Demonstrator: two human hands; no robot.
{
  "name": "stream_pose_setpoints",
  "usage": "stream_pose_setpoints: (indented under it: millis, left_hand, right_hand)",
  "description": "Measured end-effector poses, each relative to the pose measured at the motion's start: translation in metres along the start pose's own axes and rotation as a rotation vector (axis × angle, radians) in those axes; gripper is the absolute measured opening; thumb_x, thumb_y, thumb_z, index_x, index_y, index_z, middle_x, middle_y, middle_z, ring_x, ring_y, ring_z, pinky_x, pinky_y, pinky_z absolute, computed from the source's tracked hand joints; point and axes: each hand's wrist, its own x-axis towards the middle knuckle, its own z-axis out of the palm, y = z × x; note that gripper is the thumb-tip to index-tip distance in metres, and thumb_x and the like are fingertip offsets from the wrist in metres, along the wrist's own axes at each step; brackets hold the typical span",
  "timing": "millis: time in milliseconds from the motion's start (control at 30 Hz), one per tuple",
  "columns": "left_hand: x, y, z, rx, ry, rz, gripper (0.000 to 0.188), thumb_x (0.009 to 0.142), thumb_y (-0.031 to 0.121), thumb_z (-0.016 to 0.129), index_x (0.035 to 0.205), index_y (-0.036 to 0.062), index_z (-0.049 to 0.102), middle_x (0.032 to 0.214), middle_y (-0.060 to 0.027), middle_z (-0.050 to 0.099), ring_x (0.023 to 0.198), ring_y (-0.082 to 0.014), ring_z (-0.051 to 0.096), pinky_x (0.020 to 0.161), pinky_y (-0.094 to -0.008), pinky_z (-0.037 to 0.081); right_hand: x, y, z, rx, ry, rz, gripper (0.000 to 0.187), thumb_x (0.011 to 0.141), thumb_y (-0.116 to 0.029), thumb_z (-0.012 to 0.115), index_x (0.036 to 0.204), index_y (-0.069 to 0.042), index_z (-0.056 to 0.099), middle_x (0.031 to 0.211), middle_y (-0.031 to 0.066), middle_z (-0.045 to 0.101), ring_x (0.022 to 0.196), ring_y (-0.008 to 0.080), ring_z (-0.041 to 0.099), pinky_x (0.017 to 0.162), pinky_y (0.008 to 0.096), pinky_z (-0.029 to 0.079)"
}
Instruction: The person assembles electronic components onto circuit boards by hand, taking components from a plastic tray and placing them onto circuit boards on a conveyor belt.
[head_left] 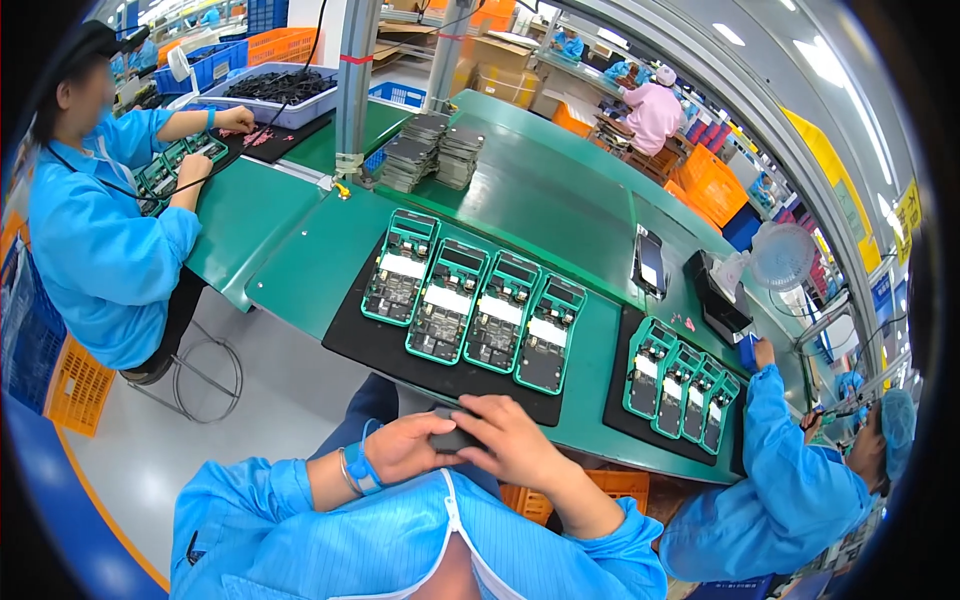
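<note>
Close to my body, just off the table's front edge, my left hand (402,448) is closed on a small dark grey flat piece (452,432); its exact kind is partly hidden by fingers. The fingers of my right hand (512,440) lie over the piece from the other side, gripping it too. A blue strap (366,468) circles my left wrist. Ahead, several green-framed device housings (493,312) with circuit boards and white labels lie in a row on a black mat (352,338). Neither hand touches them.
Stacked grey flat parts (417,152) stand by a metal post (354,90) on the green table (560,180). More housings (668,388) lie on a right-hand mat. A phone-like device (650,262) and black box (716,296) sit beyond. Co-workers (120,225) (775,490) work on both sides.
</note>
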Motion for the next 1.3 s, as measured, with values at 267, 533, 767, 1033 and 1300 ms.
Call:
stream_pose_setpoints:
  millis: [267, 533, 767, 1033, 1300]
  left_hand:
    - [-0.010, -0.003, -0.007, 0.779, 0.175, 0.188, 0.038, 0.091, 0.014, 0.057, 0.126, -0.0001, 0.050, 0.114, -0.0097, 0.058, 0.106, -0.0132, 0.054, 0.093, -0.0278, 0.043]
    - [-0.017, -0.001, -0.007, 1.125, 0.189, 0.260, 0.033, 0.091, 0.015, 0.058, 0.119, -0.0019, 0.054, 0.101, -0.0086, 0.060, 0.093, -0.0126, 0.059, 0.083, -0.0268, 0.049]
    - [-0.019, -0.002, -0.016, 1.167, 0.165, 0.267, 0.033, 0.091, 0.016, 0.059, 0.119, -0.0008, 0.054, 0.102, -0.0107, 0.060, 0.095, -0.0151, 0.060, 0.085, -0.0279, 0.049]
    - [-0.005, -0.011, -0.096, 1.144, 0.165, 0.085, 0.039, 0.090, 0.025, 0.062, 0.119, -0.0008, 0.055, 0.106, -0.0128, 0.063, 0.098, -0.0178, 0.061, 0.086, -0.0300, 0.049]
    - [-0.027, -0.020, -0.216, 0.533, 0.553, -0.036, 0.043, 0.095, 0.034, 0.054, 0.126, 0.0050, 0.049, 0.113, -0.0134, 0.059, 0.102, -0.0215, 0.059, 0.090, -0.0346, 0.049]
  right_hand:
    - [0.009, 0.055, -0.047, -0.299, 0.319, 0.256, 0.042, 0.078, -0.014, 0.070, 0.119, -0.010, 0.059, 0.122, 0.0165, 0.053, 0.106, 0.0361, 0.052, 0.091, 0.0427, 0.045]
    - [0.036, 0.058, -0.026, -0.340, 0.144, 0.152, 0.036, 0.079, -0.015, 0.069, 0.114, -0.015, 0.063, 0.120, 0.0162, 0.053, 0.107, 0.0365, 0.051, 0.095, 0.0459, 0.041]
    - [0.037, 0.063, -0.016, -0.347, 0.106, 0.147, 0.036, 0.081, -0.014, 0.067, 0.116, -0.017, 0.063, 0.124, 0.0142, 0.052, 0.114, 0.0343, 0.048, 0.096, 0.0431, 0.040]
    - [0.030, 0.043, 0.002, -0.554, 0.083, 0.202, 0.047, 0.080, -0.032, 0.068, 0.119, -0.009, 0.059, 0.127, 0.0135, 0.052, 0.123, 0.0345, 0.042, 0.102, 0.0508, 0.032]
    - [0.001, 0.028, -0.040, -0.474, 0.756, 0.249, 0.059, 0.083, -0.017, 0.060, 0.136, 0.000, 0.040, 0.139, 0.0198, 0.043, 0.131, 0.0369, 0.037, 0.109, 0.0517, 0.022]
